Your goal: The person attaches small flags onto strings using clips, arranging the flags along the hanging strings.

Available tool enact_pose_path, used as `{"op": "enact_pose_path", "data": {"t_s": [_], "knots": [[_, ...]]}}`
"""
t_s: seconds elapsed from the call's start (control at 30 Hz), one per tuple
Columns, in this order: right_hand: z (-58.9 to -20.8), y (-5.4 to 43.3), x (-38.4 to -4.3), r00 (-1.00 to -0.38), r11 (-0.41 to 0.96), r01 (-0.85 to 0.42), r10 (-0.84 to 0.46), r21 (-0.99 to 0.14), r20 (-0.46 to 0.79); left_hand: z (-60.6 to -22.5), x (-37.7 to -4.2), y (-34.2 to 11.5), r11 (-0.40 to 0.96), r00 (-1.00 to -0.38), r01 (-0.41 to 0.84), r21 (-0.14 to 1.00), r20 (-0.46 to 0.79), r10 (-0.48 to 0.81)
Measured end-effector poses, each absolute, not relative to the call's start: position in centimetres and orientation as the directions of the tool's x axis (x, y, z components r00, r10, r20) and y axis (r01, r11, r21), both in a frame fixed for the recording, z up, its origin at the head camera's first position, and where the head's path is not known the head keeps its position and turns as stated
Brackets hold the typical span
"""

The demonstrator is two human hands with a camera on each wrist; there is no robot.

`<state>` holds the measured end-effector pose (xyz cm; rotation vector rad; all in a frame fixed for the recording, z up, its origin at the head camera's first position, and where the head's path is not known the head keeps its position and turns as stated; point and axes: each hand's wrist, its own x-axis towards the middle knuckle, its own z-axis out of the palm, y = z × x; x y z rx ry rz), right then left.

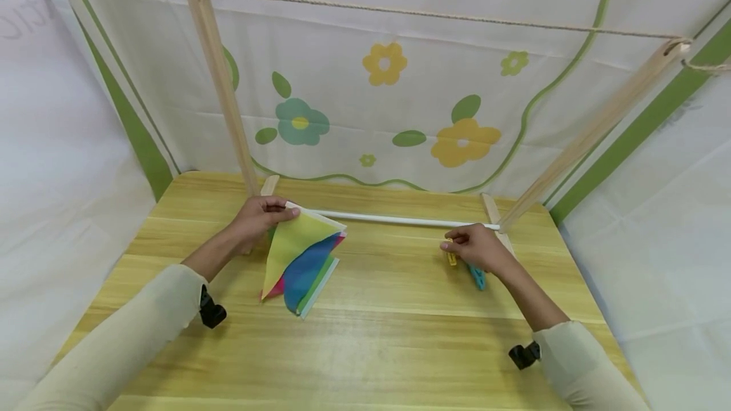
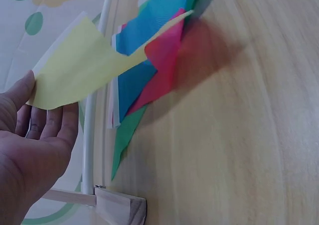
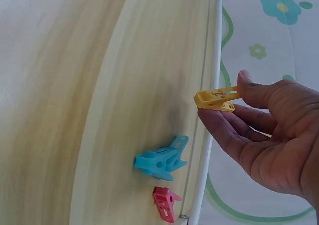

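Left hand [image 1: 259,217]: thumb and fingers pinch white-edged yellow triangular pennant [image 1: 290,236], overlapping blue, pink and green pennants [image 1: 311,271], toward surface's [image 1: 354,360] far left corner; right hand [image 1: 480,246] pinches yellow plastic clothespin [image 3: 214,100] toward far right corner, near blue plastic clothespin [image 3: 160,161] and pink one [image 3: 166,204]

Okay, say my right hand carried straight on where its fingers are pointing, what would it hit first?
In the head view, your right hand points left across the wood-grain tabletop, so probably the colored pennants at your left hand. Height is unclear, though; if it dips, the tabletop comes first.
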<state>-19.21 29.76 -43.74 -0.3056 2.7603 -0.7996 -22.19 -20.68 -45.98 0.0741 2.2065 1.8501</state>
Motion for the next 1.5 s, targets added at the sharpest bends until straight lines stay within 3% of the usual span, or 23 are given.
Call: {"op": "enact_pose_path", "data": {"t_s": [0.67, 0.93, 1.07, 1.5], "knots": [[-41.6, 29.7, -20.0, -0.939, 0.727, -0.013, -0.245, -0.687, -0.241, -43.6, -22.7, -20.3, 0.026, -0.975, -0.180, 0.983, -0.182, 0.125], [-40.8, 29.6, -20.4, -0.943, 0.745, -0.055, -0.258, -0.665, -0.212, -42.6, -23.0, -20.0, -0.144, -0.979, -0.197, 0.970, -0.186, 0.085], [-40.2, 29.4, -20.5, -0.946, 0.749, -0.066, -0.258, -0.660, -0.198, -42.3, -23.1, -19.8, -0.218, -0.985, -0.167, 0.961, -0.154, 0.076], [-37.7, 28.5, -21.3, -0.959, 0.757, -0.109, -0.252, -0.644, -0.133, -40.7, -23.7, -19.1, -0.237, -0.995, 0.000, 0.971, -0.025, -0.100]]}}
